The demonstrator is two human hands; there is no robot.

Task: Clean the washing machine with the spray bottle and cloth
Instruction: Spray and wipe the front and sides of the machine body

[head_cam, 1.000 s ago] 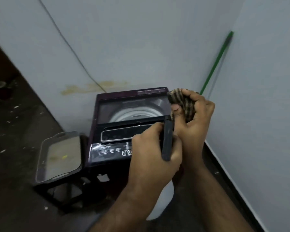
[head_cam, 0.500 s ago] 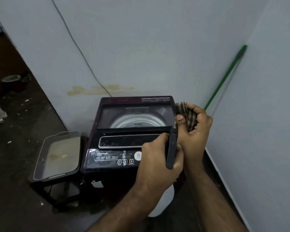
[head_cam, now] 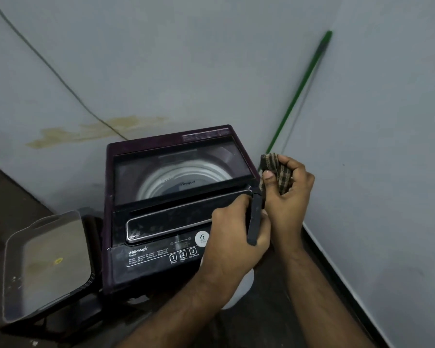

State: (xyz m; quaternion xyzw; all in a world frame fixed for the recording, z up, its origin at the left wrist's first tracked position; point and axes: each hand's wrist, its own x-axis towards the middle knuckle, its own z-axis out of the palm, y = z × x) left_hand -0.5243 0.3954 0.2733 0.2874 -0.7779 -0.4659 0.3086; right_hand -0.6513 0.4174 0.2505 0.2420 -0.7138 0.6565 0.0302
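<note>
Fingers of the right hand (head_cam: 288,187) bunch the soft, light cloth (head_cam: 278,173) beside the washing machine (head_cam: 161,197); left hand (head_cam: 232,237) grips the spray bottle (head_cam: 254,222), best held by its rigid neck.

The left hand (head_cam: 232,237) holds a white plastic spray bottle (head_cam: 239,290) by its black trigger. The right hand (head_cam: 289,194) squeezes a brown checked cloth (head_cam: 278,172) beside the dark purple washing machine (head_cam: 176,197).

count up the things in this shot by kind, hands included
hands: 2, left hand and right hand
washing machine: 1
spray bottle: 1
checked cloth: 1
tray: 1
green stick: 1
total: 7
</note>
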